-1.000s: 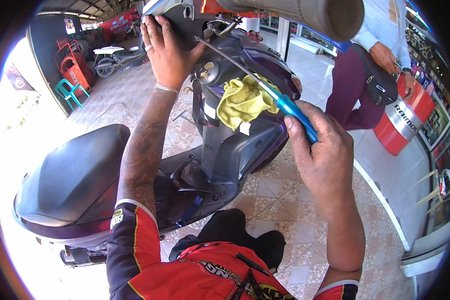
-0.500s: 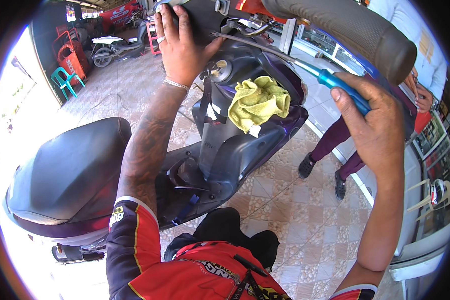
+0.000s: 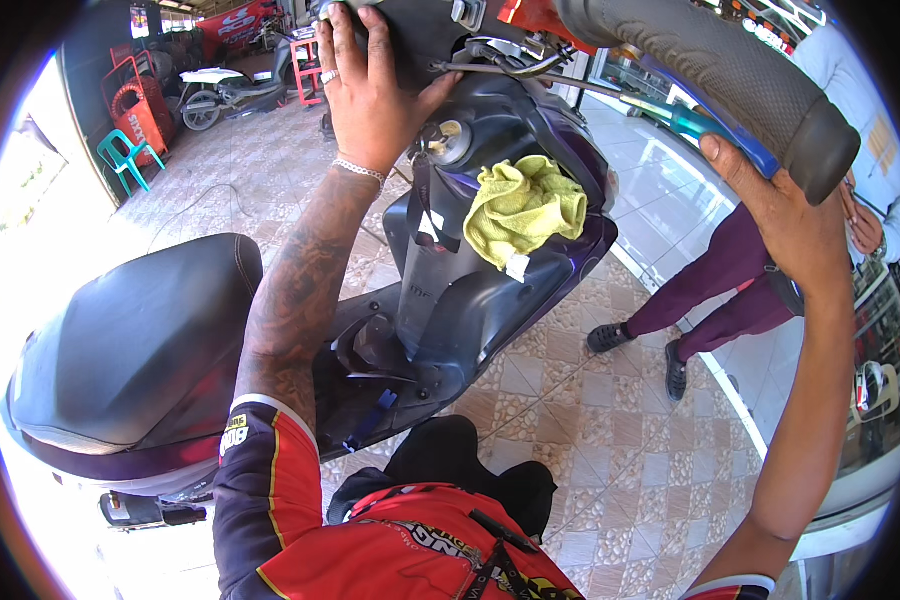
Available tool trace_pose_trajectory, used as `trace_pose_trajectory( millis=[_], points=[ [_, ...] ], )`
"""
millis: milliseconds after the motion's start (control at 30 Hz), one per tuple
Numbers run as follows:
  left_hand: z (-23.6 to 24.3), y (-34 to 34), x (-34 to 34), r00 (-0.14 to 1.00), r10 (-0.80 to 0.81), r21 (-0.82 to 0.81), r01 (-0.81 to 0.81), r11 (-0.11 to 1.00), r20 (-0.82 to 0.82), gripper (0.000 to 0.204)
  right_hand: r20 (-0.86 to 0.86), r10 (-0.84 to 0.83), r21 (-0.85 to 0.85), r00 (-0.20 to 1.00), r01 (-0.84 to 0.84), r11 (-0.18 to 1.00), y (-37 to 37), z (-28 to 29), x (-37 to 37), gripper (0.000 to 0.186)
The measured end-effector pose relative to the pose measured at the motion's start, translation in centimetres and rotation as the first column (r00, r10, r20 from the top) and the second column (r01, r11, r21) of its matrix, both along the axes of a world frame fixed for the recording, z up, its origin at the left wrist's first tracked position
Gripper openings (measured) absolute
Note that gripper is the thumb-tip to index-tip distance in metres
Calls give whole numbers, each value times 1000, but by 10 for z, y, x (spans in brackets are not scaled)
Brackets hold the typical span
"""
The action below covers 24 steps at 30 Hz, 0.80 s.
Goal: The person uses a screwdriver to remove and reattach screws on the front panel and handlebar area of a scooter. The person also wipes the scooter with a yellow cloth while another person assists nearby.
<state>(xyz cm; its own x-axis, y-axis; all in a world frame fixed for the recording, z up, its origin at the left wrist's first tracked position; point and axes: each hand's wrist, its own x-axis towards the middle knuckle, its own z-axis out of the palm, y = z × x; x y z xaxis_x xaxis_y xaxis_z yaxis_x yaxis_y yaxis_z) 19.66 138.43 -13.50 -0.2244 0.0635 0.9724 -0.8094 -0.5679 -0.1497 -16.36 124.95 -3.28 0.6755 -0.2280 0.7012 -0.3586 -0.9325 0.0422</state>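
Note:
My left hand (image 3: 375,115) lies with fingers stretched on the dark handlebar cover (image 3: 415,45) of a scooter. Its thumb is beside the tip of a long screwdriver (image 3: 688,118). The shaft runs level from the cover toward the right, and my right hand (image 3: 795,225) is closed round the teal handle, fingers mostly hidden. A blue lever (image 3: 735,125) and the ribbed black handlebar grip (image 3: 730,70) are just above that hand. Below the cover, a yellow-green cloth (image 3: 525,210) rests crumpled on the scooter's front body, beside the ignition key switch (image 3: 445,142).
The black scooter seat (image 3: 135,350) is at my left. A person in purple trousers (image 3: 715,270) stands to the right, near glass display cases. A green plastic chair (image 3: 128,155), a red rack (image 3: 140,110) and another motorbike (image 3: 225,90) stand farther back on the tiled floor (image 3: 610,450).
My right hand and the screwdriver handle have moved up and right, closer under the handlebar grip, so the shaft lies flatter. The handlebar has shifted slightly right. My left hand stays on the cover.

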Motion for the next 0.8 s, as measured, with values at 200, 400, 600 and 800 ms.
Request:
trace_pose_trajectory(
  millis=[200,400,600,800],
  points=[
    [0,-1,1,1000,-10,-10,10,1000,6,111,11,-9,-19,1000,9,1000,13,-1,1,52],
    [-2,-2,4,1000,-18,-18,18,1000,13,110,25,41,-389,999,-28,921,23,-21,-4,34],
    [-2,-2,6,1000,-14,-19,14,1000,18,111,30,36,-293,999,-26,956,40,-30,-2,37],
    [-3,-4,8,1000,-17,-25,17,1000,21,111,-15,24,-415,1000,-28,909,70,-39,-4,39]
  ],
)
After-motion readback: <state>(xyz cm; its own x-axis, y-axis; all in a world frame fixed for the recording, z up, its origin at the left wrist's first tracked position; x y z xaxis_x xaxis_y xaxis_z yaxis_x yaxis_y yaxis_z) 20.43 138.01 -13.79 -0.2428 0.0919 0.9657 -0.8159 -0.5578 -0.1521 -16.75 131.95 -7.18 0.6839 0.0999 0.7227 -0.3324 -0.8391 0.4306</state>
